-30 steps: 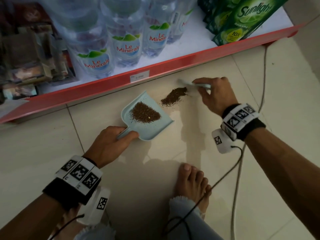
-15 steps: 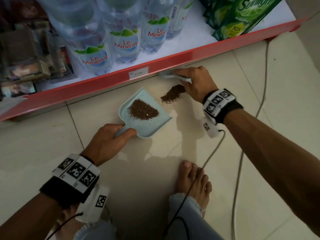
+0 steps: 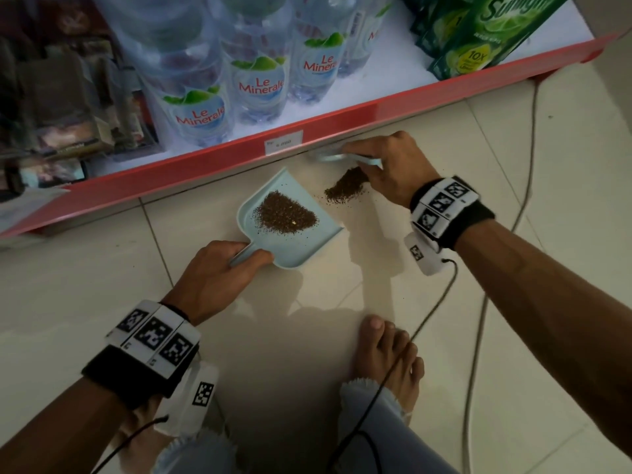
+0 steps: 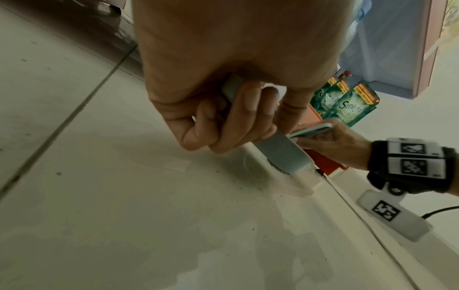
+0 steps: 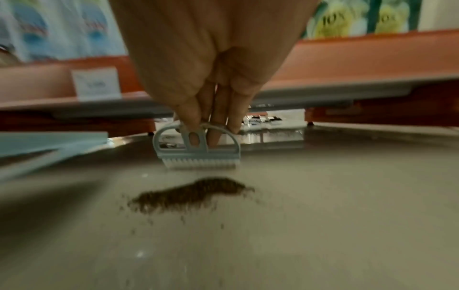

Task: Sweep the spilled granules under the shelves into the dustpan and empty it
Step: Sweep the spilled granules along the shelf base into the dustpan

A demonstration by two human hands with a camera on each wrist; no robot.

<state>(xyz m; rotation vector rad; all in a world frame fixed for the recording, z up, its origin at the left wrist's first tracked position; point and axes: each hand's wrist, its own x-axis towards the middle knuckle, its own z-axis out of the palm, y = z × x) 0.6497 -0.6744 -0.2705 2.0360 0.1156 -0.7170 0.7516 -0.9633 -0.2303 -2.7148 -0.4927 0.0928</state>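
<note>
Dustpan (image 3: 290, 234) handle is being gripped by left hand (image 3: 212, 278); brush (image 5: 198, 151) is being pinched by right hand (image 3: 393, 165). Loose granules (image 3: 345, 189), light and scatter-prone, are lying at the pan's 2 o'clock, beside the shelf (image 3: 342, 128) edge.

Dustpan (image 3: 294, 244) left of floor granule pile (image 3: 345, 189), brush (image 3: 337, 156) behind, seemingly at shelf edge (image 3: 342, 121)

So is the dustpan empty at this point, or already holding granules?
Partly filled. The dustpan lies flat on the floor with a brown heap inside, gripped by the left hand; another pile lies beside it.
</note>
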